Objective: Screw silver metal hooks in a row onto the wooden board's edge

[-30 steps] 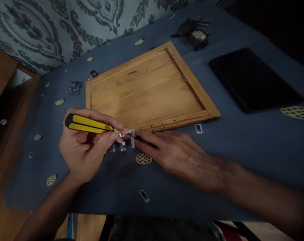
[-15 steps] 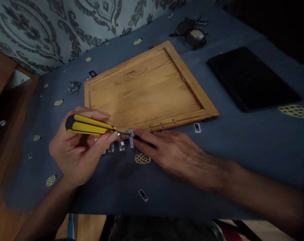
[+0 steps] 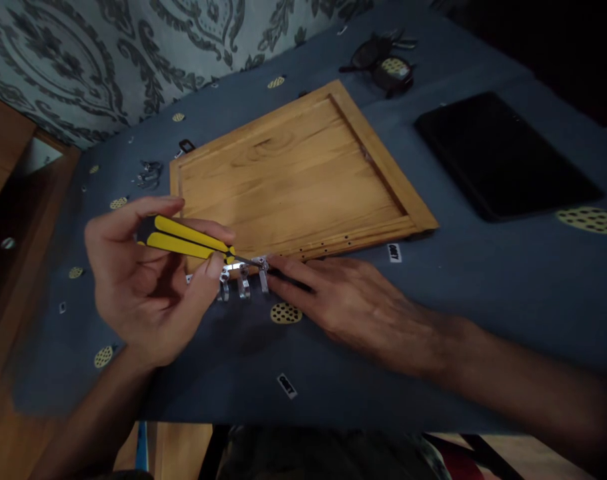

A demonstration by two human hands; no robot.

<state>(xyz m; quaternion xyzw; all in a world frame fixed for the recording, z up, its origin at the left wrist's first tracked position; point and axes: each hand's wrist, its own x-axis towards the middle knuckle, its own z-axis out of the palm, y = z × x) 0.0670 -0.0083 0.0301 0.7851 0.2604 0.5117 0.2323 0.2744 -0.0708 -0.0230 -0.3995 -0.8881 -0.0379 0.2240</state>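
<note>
A screwdriver (image 3: 183,240) with a yellow and black handle lies between the thumb and fingers of my left hand (image 3: 148,287). Its shaft slants down to the right, and the tip meets a small metal hook (image 3: 263,277) at the near edge of a framed wooden board (image 3: 283,167). My right hand (image 3: 353,307) pinches that same hook with thumb and forefinger. More metal hooks (image 3: 243,283) stand in a row to its left along the edge, partly behind my left thumb. Small dark holes (image 3: 324,244) run along the edge to the right.
Loose metal hooks (image 3: 149,173) lie left of the board. Sunglasses (image 3: 383,67) with what look like keys rest at the back, and a black tablet (image 3: 503,157) lies on the right. Blue patterned cloth (image 3: 363,400) covers the table. A patterned wall (image 3: 158,53) stands behind.
My left hand's fingers have loosened and spread around the screwdriver handle, with the forefinger lifted off it. The tip stays at the hook. My right hand has barely moved.
</note>
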